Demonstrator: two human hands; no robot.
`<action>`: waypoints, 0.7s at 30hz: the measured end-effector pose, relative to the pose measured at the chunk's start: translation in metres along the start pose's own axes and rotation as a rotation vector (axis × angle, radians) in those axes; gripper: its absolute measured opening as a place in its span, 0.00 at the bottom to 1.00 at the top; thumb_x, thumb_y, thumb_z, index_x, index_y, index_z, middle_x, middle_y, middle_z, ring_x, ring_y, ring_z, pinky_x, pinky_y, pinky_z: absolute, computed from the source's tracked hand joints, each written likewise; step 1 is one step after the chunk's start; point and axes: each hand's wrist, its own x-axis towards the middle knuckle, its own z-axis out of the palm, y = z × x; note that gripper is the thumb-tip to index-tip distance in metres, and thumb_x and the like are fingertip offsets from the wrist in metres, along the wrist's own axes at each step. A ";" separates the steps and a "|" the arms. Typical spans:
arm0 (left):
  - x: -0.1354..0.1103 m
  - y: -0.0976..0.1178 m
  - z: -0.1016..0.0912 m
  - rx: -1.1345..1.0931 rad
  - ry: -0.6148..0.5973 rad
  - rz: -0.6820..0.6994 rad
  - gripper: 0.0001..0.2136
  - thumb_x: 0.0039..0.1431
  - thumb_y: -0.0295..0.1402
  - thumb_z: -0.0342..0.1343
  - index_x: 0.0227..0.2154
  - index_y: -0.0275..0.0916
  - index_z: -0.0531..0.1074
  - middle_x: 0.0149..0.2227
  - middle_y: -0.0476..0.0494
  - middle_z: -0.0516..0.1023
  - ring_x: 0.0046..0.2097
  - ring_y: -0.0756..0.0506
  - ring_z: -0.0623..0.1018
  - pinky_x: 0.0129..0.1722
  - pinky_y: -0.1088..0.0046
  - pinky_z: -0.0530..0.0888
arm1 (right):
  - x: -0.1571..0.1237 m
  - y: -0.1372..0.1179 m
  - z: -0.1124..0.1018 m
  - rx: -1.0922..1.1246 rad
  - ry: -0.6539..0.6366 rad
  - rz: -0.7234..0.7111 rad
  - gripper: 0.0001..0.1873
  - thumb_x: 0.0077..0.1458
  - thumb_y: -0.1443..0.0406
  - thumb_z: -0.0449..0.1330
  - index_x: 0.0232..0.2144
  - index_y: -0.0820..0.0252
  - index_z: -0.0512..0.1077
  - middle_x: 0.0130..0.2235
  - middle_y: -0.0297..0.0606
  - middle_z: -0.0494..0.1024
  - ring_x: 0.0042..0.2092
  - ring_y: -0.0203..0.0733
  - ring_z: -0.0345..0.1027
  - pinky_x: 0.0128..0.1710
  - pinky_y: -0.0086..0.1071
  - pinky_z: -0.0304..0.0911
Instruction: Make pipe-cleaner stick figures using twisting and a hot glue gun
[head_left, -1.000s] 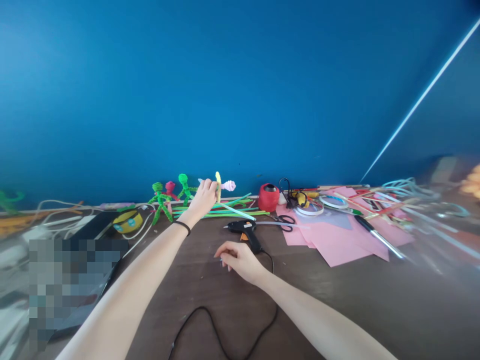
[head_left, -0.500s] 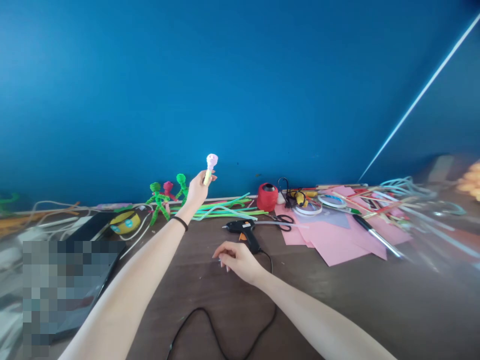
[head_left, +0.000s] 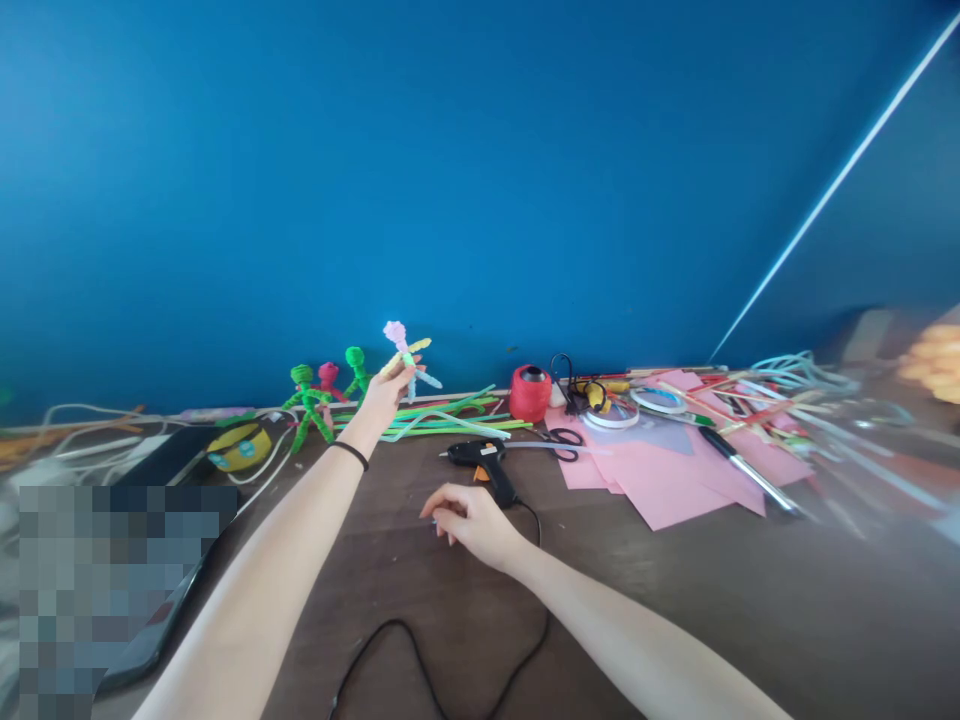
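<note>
Raised in front of the blue wall, my left hand (head_left: 385,392) grips a small pipe-cleaner figure (head_left: 407,357) by one side. Its head is pale lilac, its arms yellow and its legs light blue, all standing clear of my fingers. Lower down, my right hand (head_left: 471,522) hovers over or rests on the table with its fingers curled and drawn together. Whether something small sits between those fingertips is unclear. Just beyond it lies a black glue gun (head_left: 480,455), nozzle to the left. Green pipe cleaners (head_left: 450,425) lie in a bundle behind.
Two green figures (head_left: 304,400) and a pink one stand by the wall at left, near a yellow tape roll (head_left: 241,447). Further right are a red round object (head_left: 531,393), scissors (head_left: 568,445), pink paper sheets (head_left: 652,490) and a pen (head_left: 750,472). A black cord (head_left: 427,650) loops in front.
My left hand has lowered slightly and turned the figure, so its arms and legs now show. My right hand keeps its pose. The whole view has shifted a little.
</note>
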 end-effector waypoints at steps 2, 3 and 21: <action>0.002 -0.002 0.002 0.025 -0.009 0.014 0.21 0.43 0.39 0.58 0.42 0.36 0.72 0.36 0.41 0.77 0.31 0.49 0.73 0.26 0.74 0.68 | 0.000 0.000 0.000 -0.004 0.005 -0.009 0.09 0.48 0.72 0.51 0.30 0.63 0.72 0.21 0.30 0.67 0.21 0.27 0.59 0.22 0.21 0.56; 0.003 -0.002 0.003 0.046 -0.005 0.022 0.21 0.44 0.39 0.58 0.42 0.36 0.72 0.36 0.41 0.77 0.32 0.48 0.74 0.27 0.74 0.69 | 0.000 0.000 0.000 -0.004 0.007 -0.012 0.10 0.48 0.72 0.51 0.30 0.63 0.72 0.21 0.30 0.67 0.21 0.27 0.59 0.22 0.21 0.56; 0.009 -0.020 0.004 0.420 0.029 -0.027 0.10 0.48 0.36 0.54 0.29 0.34 0.73 0.35 0.39 0.78 0.40 0.42 0.74 0.45 0.65 0.68 | -0.001 0.000 0.001 0.008 0.008 -0.015 0.10 0.48 0.72 0.51 0.30 0.63 0.72 0.21 0.30 0.67 0.21 0.27 0.59 0.22 0.22 0.56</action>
